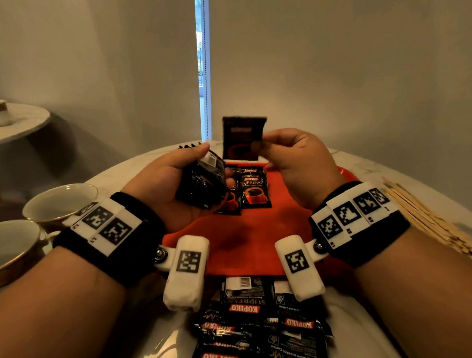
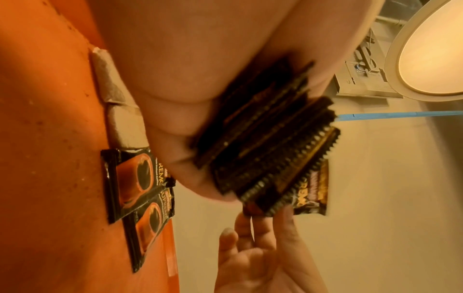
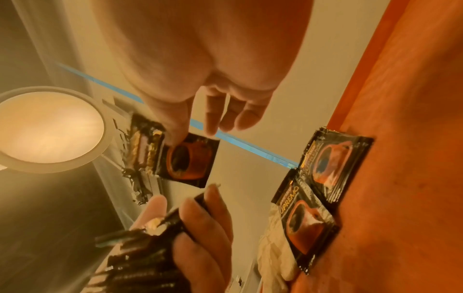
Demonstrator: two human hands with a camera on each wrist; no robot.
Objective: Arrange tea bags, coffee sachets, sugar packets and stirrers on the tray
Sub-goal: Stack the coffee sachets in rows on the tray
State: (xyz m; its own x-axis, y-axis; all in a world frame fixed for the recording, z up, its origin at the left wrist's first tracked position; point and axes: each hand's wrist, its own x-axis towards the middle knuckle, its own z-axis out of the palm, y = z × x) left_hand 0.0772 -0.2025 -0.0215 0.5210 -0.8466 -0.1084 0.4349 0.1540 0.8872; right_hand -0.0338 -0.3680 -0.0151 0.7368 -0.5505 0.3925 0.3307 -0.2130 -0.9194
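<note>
An orange tray [image 1: 250, 233] lies on the white table. Two black coffee sachets [image 1: 253, 190] lie side by side on its far part, and pale tea bags [image 2: 117, 99] sit beyond them. My left hand [image 1: 173, 183] grips a stack of black coffee sachets [image 1: 201, 182] above the tray, the stack [image 2: 265, 142] fanned edge-on in the left wrist view. My right hand [image 1: 289, 158] pinches a single coffee sachet [image 1: 243, 139] upright above the tray's far edge; this sachet [image 3: 186, 161] hangs from finger and thumb.
A heap of loose coffee sachets [image 1: 256, 331] lies at the near table edge. Wooden stirrers [image 1: 427, 215] lie in a row to the right of the tray. Two gold-rimmed cups [image 1: 60, 202] stand at the left. A second round table [image 1: 7, 125] stands at far left.
</note>
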